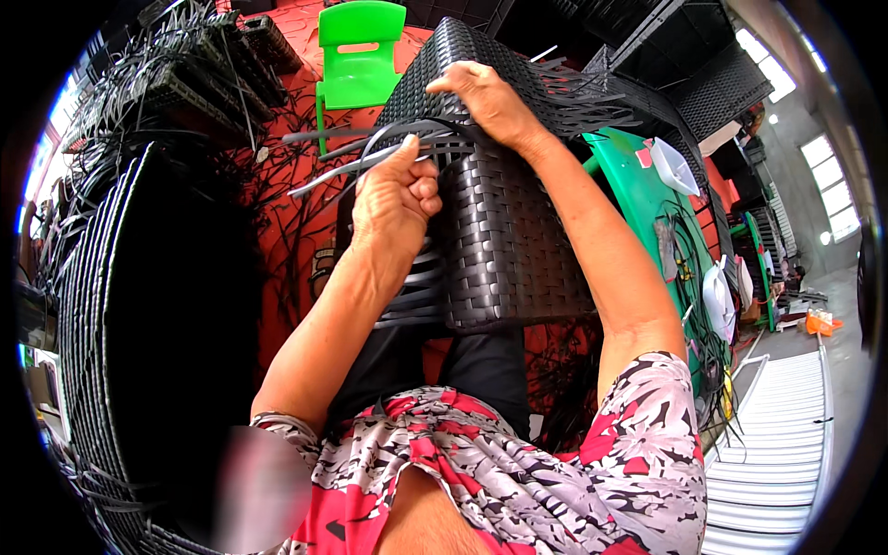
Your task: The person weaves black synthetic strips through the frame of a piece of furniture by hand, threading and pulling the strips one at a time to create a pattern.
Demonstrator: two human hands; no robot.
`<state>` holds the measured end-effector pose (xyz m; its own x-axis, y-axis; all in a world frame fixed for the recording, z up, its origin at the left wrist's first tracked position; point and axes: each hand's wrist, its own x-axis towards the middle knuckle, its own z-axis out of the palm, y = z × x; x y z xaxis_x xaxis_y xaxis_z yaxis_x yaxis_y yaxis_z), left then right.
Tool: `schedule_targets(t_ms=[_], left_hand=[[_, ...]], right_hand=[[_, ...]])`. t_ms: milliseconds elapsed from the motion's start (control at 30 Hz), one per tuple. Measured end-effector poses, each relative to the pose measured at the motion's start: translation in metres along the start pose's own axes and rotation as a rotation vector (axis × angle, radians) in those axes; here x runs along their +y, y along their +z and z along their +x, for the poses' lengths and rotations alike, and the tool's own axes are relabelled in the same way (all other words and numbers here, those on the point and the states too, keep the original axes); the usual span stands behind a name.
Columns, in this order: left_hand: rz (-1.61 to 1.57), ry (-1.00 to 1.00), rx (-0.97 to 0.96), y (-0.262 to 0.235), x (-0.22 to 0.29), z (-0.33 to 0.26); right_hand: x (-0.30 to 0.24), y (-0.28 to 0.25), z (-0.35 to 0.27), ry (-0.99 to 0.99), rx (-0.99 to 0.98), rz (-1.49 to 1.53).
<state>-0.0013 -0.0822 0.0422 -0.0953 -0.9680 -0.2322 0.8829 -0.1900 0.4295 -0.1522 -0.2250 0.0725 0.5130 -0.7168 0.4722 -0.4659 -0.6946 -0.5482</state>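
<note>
woven panel [504, 231]: black wicker-weave piece, propped on the lap, taken as the landmark for every place below.
panel axis: long axis from the near edge at the lap up and away toward the green chair [359, 55]; far end tilted away, finished weave facing up.
strands [370, 153]: loose flat dark strips, leaving the panel's upper left edge and fanning leftward over the red floor [296, 231]; long axis roughly level, free tips pointing left, one strip arched in a loop above the rest.
left hand [393, 199]: at the panel's left edge, fingers curled shut into a fist around the bundle of strands, thumb pressed on top.
right hand [490, 97]: on the panel's upper part, palm down, fingers spread flat and pressing the weave; gripping nothing that can be seen.
unwoven ends [592, 92]: frayed strip ends poking out of the panel's upper right edge.
green table [638, 185]: just right of the panel, with cables and white scraps on it.
wicker frames [102, 305]: large curved piece left of the panel, more stacked beyond its far left.
technique, judged: pull the strands taut along their own length, keep them flat and untwisted, hold the panel down firmly so the rows stay tight and square.
risk, judged: slack or a twisted strip leaves a gap in the weave.
</note>
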Motion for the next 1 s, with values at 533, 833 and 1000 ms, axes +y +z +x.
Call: schedule_targets(t_ms=[533,833,1000], left_hand=[[0.356,0.706,-0.141,-0.008,0.049,-0.042],[0.27,0.54,-0.18,-0.023,0.027,-0.046],[0.162,0.447,-0.089,-0.037,0.031,-0.041]], right_hand=[[-0.135,0.004,-0.029,-0.291,-0.215,-0.319],[-0.13,-0.008,-0.05,-0.112,-0.222,-0.055],[-0.145,0.019,-0.038,-0.557,-0.079,-0.378]])
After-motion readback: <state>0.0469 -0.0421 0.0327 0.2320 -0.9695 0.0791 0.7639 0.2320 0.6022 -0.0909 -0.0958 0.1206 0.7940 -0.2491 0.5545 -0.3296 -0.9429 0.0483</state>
